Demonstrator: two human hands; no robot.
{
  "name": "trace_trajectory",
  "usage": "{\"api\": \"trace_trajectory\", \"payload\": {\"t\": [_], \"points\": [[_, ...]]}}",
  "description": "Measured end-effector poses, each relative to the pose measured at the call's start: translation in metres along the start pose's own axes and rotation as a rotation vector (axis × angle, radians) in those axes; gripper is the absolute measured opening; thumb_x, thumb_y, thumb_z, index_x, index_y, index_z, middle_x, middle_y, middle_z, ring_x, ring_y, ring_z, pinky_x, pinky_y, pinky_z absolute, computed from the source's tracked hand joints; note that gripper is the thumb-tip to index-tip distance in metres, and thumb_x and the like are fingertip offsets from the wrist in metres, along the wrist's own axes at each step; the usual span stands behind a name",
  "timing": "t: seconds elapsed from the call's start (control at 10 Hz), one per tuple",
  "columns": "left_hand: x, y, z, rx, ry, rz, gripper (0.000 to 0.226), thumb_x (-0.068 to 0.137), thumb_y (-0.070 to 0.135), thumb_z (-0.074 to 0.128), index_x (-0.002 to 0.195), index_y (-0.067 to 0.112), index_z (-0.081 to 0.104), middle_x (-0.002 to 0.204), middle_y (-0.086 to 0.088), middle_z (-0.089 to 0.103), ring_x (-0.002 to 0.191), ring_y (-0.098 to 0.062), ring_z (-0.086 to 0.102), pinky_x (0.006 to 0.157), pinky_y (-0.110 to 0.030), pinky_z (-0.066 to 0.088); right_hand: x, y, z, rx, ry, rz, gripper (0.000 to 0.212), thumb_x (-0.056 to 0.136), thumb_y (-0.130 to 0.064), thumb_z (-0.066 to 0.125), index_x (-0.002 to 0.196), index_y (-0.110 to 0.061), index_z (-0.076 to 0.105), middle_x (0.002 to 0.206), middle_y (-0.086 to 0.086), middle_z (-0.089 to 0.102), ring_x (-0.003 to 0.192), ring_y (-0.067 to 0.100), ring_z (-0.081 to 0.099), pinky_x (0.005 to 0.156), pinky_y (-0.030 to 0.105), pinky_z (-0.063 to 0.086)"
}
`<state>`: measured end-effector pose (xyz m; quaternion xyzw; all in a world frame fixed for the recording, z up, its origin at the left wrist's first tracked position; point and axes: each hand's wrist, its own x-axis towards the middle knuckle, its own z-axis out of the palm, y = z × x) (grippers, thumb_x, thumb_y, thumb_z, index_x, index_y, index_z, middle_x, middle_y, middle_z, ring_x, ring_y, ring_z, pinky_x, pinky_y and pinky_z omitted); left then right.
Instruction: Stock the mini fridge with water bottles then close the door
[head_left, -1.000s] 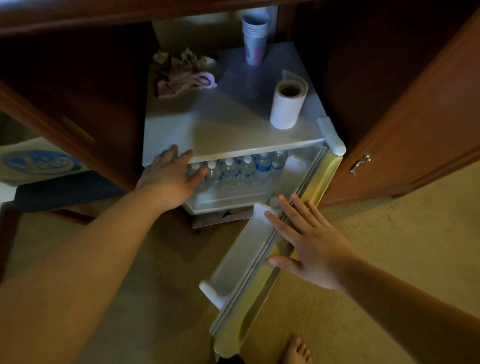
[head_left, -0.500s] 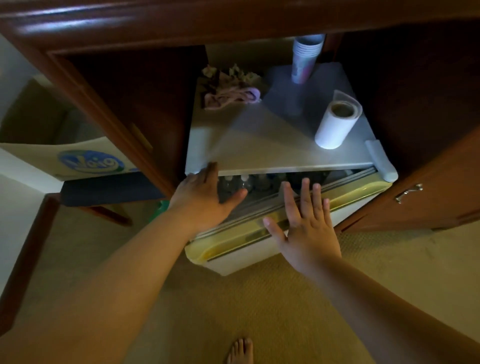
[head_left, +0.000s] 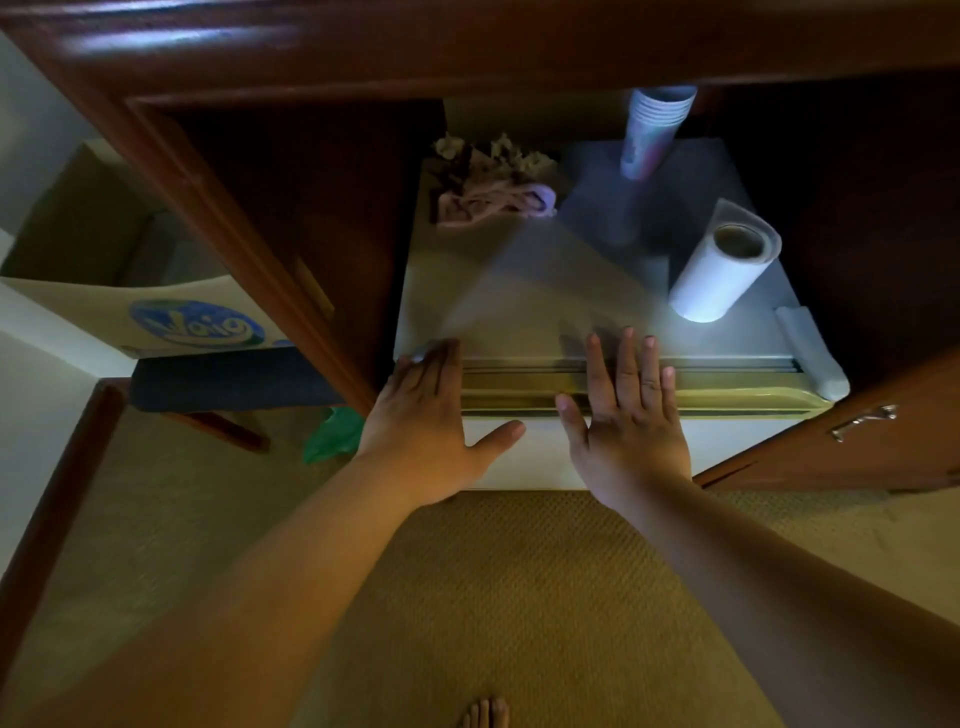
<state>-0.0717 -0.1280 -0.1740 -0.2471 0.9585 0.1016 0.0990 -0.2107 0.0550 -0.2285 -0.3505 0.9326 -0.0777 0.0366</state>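
I see the mini fridge (head_left: 597, 291) standing inside a dark wooden cabinet (head_left: 291, 218), and its door (head_left: 727, 441) sits flush against the front of the body, the yellowish seal strip showing as a thin band along the fridge's top front edge. My left hand (head_left: 426, 415) lies flat at the fridge's front left corner, fingers straight and close together reaching over the top edge, thumb stretched out to the right across the white door face; it holds nothing. My right hand (head_left: 628, 415) presses flat on the door near the middle of the front edge, fingers straight and slightly spread, tips resting over the seal strip and just onto the top; it holds nothing either. No water bottles show; with the door against the body I cannot see inside. On the fridge top, a paper towel roll (head_left: 722, 270) stands near the right edge, a stack of cups (head_left: 652, 135) stands at the back right, and a crumpled pinkish cloth (head_left: 493, 200) lies at the back left corner. The open cabinet door (head_left: 852, 441) with a metal handle hangs at the right. To the left of the cabinet sits a cardboard box (head_left: 156, 317) with a blue logo. A bare foot (head_left: 485, 713) shows on the carpet (head_left: 519, 597) below.
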Motion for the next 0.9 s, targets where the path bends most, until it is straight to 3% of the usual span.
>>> {"api": "trace_trajectory", "payload": {"t": [0.4,0.5,0.7,0.8,0.9], "points": [[0.002,0.015,0.012,-0.024,0.044,-0.072,0.115,0.086,0.089,0.027,0.161,0.016,-0.020,0.173,-0.004,-0.011,0.159,-0.025,-0.005,0.124,-0.040,-0.007,0.003,-0.004,-0.006,0.005,-0.079,0.047,0.075,0.102,-0.066,0.011,0.159,-0.030,-0.021,0.166,0.007,-0.031,0.151,0.023,-0.033,0.124,0.041,-0.016],[0.003,0.020,0.017,-0.040,0.046,-0.086,0.114,0.089,0.084,0.031,0.159,0.014,-0.025,0.172,-0.004,-0.017,0.158,-0.024,-0.012,0.128,-0.044,-0.007,0.004,-0.003,-0.009,0.029,-0.114,0.049,0.074,0.102,-0.066,0.010,0.158,-0.031,-0.024,0.164,0.005,-0.036,0.150,0.021,-0.035,0.125,0.041,-0.014],[-0.038,0.018,0.026,-0.167,0.120,-0.081,0.102,0.097,0.065,0.043,0.161,0.017,-0.020,0.171,-0.007,-0.020,0.156,-0.023,-0.020,0.129,-0.047,0.003,-0.022,0.019,-0.028,0.030,-0.237,0.060,0.075,0.101,-0.068,0.008,0.152,-0.034,-0.036,0.158,0.006,-0.046,0.146,0.028,-0.040,0.126,0.046,-0.010],[-0.100,0.027,0.036,-0.290,0.121,-0.145,0.097,0.098,0.064,0.044,0.163,0.026,-0.016,0.171,-0.001,-0.018,0.158,-0.023,-0.014,0.129,-0.043,0.006,-0.081,0.042,-0.042,0.049,-0.256,0.145,0.076,0.100,-0.069,0.008,0.153,-0.035,-0.034,0.162,0.008,-0.039,0.148,0.033,-0.035,0.127,0.048,-0.005],[-0.179,0.034,0.049,-0.411,-0.139,-0.293,0.095,0.096,0.063,0.051,0.158,0.040,-0.018,0.173,0.004,-0.003,0.159,-0.021,0.008,0.126,-0.037,0.024,-0.169,0.062,-0.049,0.049,-0.348,0.181,0.081,0.089,-0.076,-0.001,0.154,-0.038,-0.030,0.170,0.009,-0.017,0.153,0.037,-0.016,0.126,0.053,0.013]]}}
